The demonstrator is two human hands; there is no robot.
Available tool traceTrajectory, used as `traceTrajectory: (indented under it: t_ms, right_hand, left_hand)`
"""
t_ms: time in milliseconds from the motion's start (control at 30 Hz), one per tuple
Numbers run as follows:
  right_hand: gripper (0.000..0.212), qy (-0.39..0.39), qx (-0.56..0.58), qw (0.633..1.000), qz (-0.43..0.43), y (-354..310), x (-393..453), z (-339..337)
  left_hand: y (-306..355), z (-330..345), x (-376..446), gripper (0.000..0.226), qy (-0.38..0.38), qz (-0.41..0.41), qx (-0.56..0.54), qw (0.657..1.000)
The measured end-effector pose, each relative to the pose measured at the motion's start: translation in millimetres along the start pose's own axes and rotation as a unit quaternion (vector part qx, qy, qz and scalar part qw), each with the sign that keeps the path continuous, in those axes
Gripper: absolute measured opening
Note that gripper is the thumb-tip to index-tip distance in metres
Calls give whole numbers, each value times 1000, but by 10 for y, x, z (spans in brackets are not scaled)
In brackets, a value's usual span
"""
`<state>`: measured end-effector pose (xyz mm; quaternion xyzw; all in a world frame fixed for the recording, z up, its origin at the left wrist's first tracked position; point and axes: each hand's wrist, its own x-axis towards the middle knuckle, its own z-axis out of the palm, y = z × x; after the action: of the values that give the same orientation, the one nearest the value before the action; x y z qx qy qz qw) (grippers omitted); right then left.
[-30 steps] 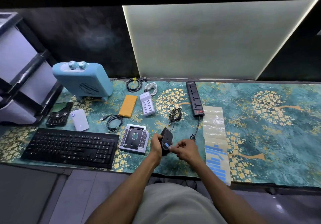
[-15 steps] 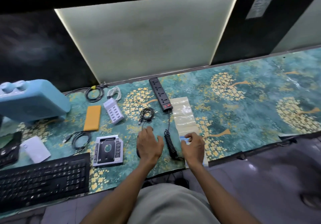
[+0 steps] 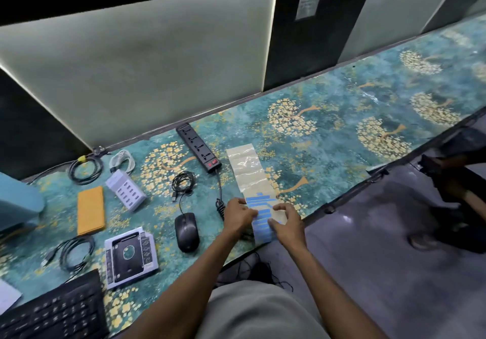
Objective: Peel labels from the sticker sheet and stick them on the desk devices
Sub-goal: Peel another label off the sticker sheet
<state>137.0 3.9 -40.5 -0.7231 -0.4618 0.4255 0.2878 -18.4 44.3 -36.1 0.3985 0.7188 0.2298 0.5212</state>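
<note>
Both hands work the sticker sheet (image 3: 259,202); left hand (image 3: 238,216) pins its left edge, right hand (image 3: 285,223) seemingly pinches a label; far half already stripped; mouse (image 3: 186,232) shows no label.

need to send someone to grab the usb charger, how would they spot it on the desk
Start at the black power strip by the back edge and look left. The usb charger is the white block with rows of ports, lying between the orange pad and a white cable.
</note>
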Motion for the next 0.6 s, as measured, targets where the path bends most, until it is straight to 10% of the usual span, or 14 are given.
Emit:
traceTrajectory:
  t_ms: [600]
  right_hand:
    - [23, 29, -57, 987, -151, -90, 24, 26]
  left_hand:
    - [51, 57, -16, 17, -25, -23, -173, 984]
